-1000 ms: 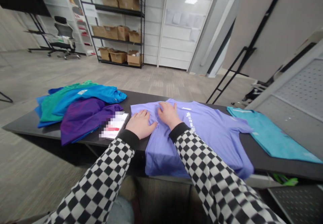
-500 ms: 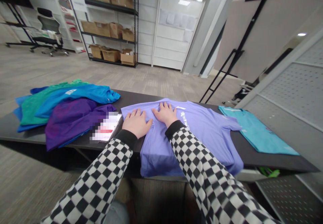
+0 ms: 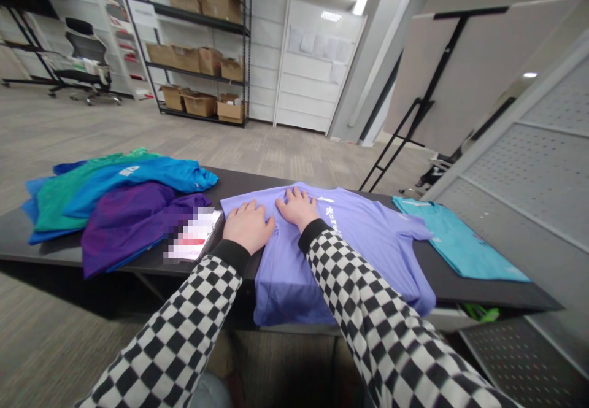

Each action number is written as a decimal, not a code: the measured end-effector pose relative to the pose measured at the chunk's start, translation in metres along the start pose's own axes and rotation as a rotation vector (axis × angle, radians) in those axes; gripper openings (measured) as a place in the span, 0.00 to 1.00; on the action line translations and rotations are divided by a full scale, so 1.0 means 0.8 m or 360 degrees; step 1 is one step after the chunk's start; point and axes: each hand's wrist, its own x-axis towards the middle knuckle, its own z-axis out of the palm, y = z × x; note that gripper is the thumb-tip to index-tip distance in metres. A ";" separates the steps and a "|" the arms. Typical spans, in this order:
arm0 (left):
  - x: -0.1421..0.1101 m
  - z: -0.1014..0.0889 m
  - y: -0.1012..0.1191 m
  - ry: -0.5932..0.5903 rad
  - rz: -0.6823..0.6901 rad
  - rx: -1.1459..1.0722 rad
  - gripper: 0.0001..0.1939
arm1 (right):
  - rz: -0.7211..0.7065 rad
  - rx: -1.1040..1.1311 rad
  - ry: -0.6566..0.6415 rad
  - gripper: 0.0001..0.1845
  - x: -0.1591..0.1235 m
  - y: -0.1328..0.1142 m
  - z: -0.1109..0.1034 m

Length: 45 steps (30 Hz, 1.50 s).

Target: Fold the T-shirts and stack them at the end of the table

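Observation:
A lavender T-shirt point(image 3: 368, 248) with white print lies spread on the dark table point(image 3: 234, 181), its lower edge hanging over the front. My left hand point(image 3: 248, 227) rests with fingers apart on the sleeve at the shirt's left side. Beside it, my right hand point(image 3: 297, 207) lies flat on the fabric near the white print, fingers spread. Neither hand grips the cloth. Just left of my left hand is a flat device with a bright, blurred-out screen point(image 3: 193, 239).
A heap of blue and green shirts point(image 3: 115, 178) and a purple garment point(image 3: 129, 218) lies at the left. A folded teal shirt point(image 3: 464, 236) sits at the right end, near a grey perforated panel point(image 3: 529, 175). Shelves with cardboard boxes point(image 3: 200, 102) stand beyond.
Both hands stay on the lavender shirt in almost the same places. The camera view has shifted slightly; the shirt looks the same.

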 end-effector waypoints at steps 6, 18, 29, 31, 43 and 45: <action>-0.001 0.011 -0.003 -0.0105 0.0026 -0.0028 0.39 | 0.0036 0.0011 -0.0062 0.48 0.002 -0.002 -0.002; 0.007 0.030 -0.016 -0.0195 0.0031 0.0028 0.44 | 0.0017 -0.0122 0.0205 0.34 -0.023 0.195 -0.103; 0.020 0.001 -0.015 -0.0333 -0.0011 0.0145 0.44 | 0.0367 -0.0207 -0.0061 0.40 -0.083 0.363 -0.091; 0.040 -0.021 -0.004 -0.0449 -0.0022 0.0209 0.40 | 0.0375 -0.0187 -0.0115 0.43 -0.072 0.362 -0.096; 0.211 0.055 0.117 -0.0389 0.0280 -0.0084 0.38 | -0.0327 0.0013 -0.0144 0.44 0.015 0.323 -0.085; 0.214 0.066 0.109 -0.0364 0.0273 -0.0044 0.46 | -0.0326 0.0023 -0.0173 0.49 0.021 0.329 -0.079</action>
